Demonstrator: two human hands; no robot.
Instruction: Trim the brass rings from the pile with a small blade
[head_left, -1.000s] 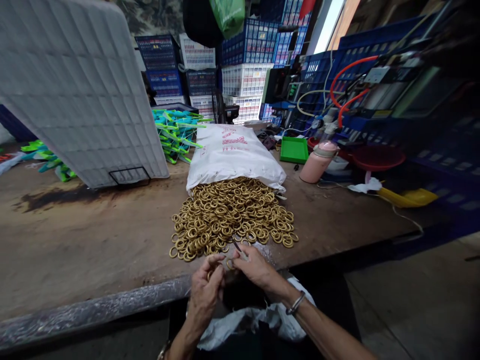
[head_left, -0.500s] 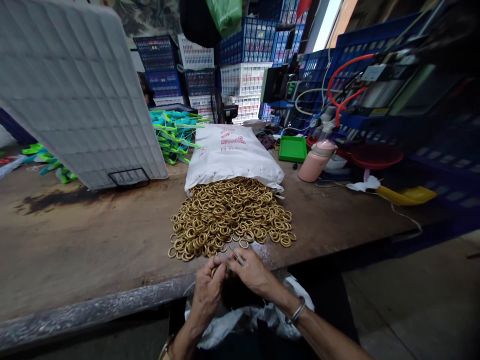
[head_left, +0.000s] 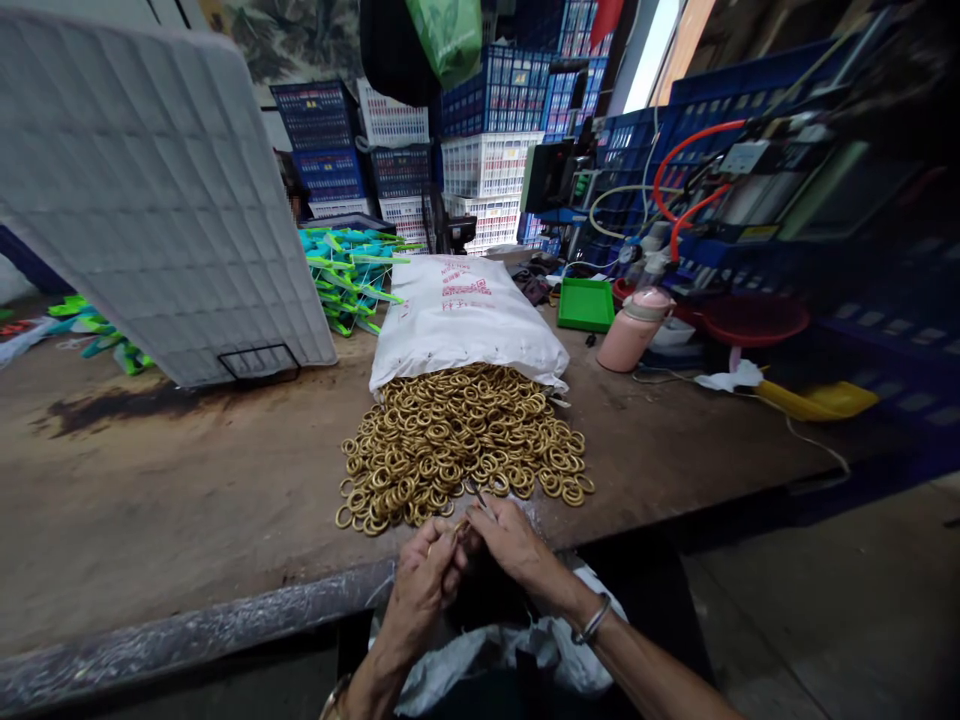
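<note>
A heap of brass-coloured rings [head_left: 457, 440] spills from the mouth of a white sack [head_left: 469, 320] onto the wooden table [head_left: 225, 500]. At the table's front edge my left hand [head_left: 426, 570] is closed, pinching a brass ring [head_left: 460, 525] between thumb and fingers. My right hand [head_left: 510, 540] is closed beside it, fingertips close to that ring. A thin, pointed metal tool [head_left: 482, 498] sticks out of the right hand towards the heap; its kind is not clear. Below both hands an open whitish bag [head_left: 510, 650] lies at my lap, its inside mostly dark.
A tall white padded panel [head_left: 165, 200] stands on the left, with green and teal pieces [head_left: 352, 270] behind it. To the right are a green tray [head_left: 586, 304], a pink bottle [head_left: 634, 330] and a yellow scoop [head_left: 817, 400]. Stacked crates [head_left: 491, 165] fill the back.
My fingers have shifted slightly, and the ring in my left hand now shows more at the fingertips. The view has tilted a little upward. The heap looks the same.
</note>
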